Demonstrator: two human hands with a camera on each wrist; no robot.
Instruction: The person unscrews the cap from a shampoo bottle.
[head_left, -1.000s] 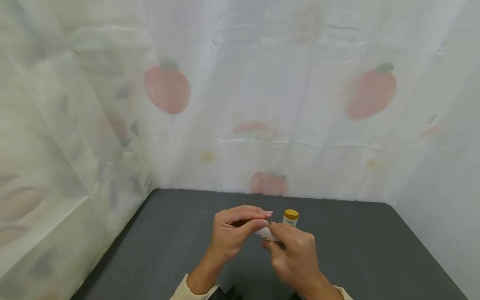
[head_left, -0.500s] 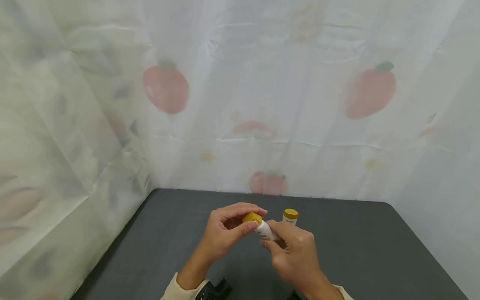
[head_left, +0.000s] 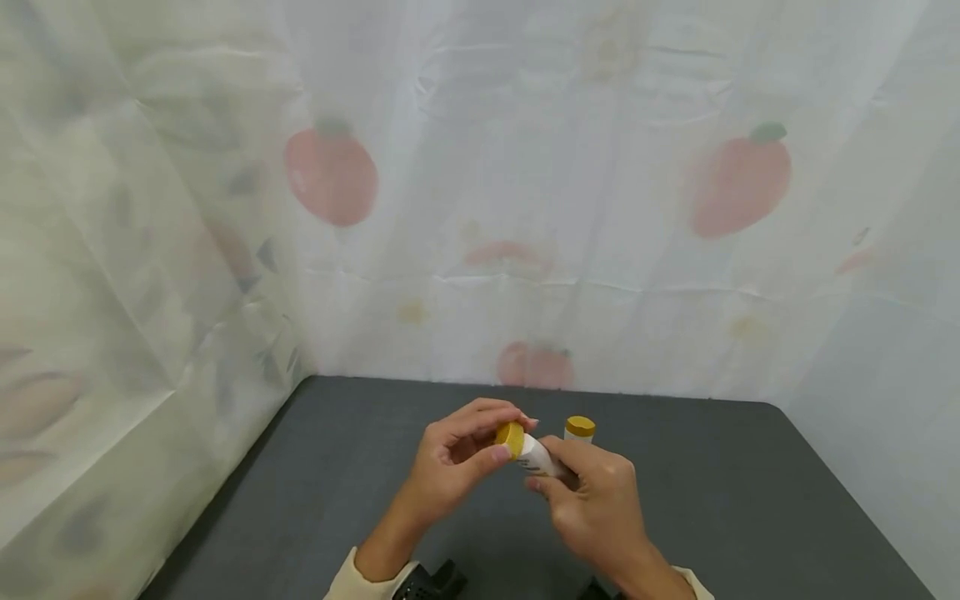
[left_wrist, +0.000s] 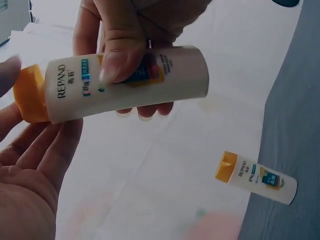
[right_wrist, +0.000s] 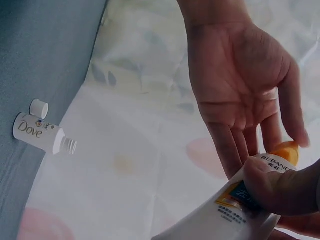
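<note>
Two yellow-capped Repano tubes: one (head_left: 538,457) held over the dark table (head_left: 750,500), right hand (head_left: 596,508) wrapped round its body, left hand (head_left: 457,462) pinching its cap (head_left: 511,438) w/ thumb & fingertips; the other (head_left: 579,430) stands just behind. Only right wrist cam shows 1 open Dove bottle (right_wrist: 42,135) + its loose white cap (right_wrist: 39,108) lying beside.
</note>
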